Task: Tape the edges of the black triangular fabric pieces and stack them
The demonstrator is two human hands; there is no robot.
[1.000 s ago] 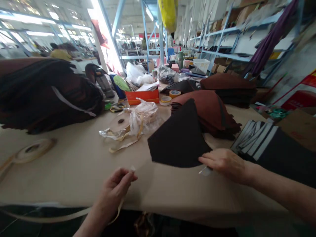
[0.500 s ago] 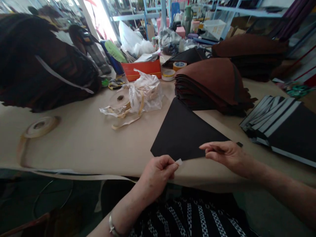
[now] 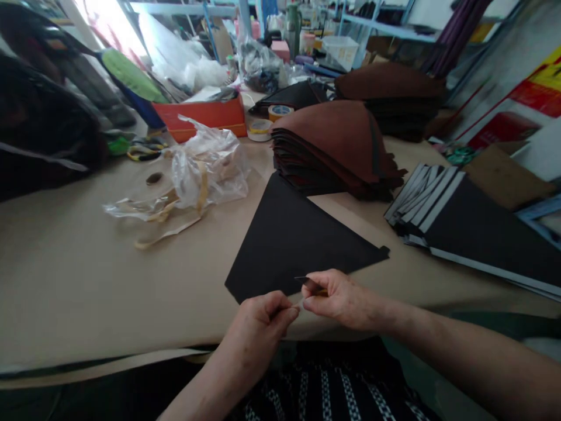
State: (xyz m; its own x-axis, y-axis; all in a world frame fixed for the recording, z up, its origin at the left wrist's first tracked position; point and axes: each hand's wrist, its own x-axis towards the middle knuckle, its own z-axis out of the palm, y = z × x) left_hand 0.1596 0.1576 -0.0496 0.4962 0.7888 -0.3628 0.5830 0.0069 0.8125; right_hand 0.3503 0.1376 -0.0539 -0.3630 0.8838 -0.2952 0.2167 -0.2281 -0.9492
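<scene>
A black triangular sheet (image 3: 298, 240) lies flat on the tan table (image 3: 87, 280), its wide edge towards me. My left hand (image 3: 258, 321) and my right hand (image 3: 342, 298) meet at that near edge, fingertips pinched together on a small pale strip of tape (image 3: 299, 305). The right hand's fingers also rest on the sheet's edge. A long tan tape strip (image 3: 109, 365) trails off to the left along the table's front edge.
A stack of brown triangular pieces (image 3: 337, 146) sits behind the sheet. Black pieces with white edges (image 3: 447, 216) lie at the right. A crumpled plastic bag with tape rolls (image 3: 197, 175), an orange box (image 3: 205, 114) and scissors (image 3: 142, 152) are at the left back.
The view has tilted down and left. My two hands have come together at the sheet's near edge, both now pinching the small tape piece that the left hand carried.
</scene>
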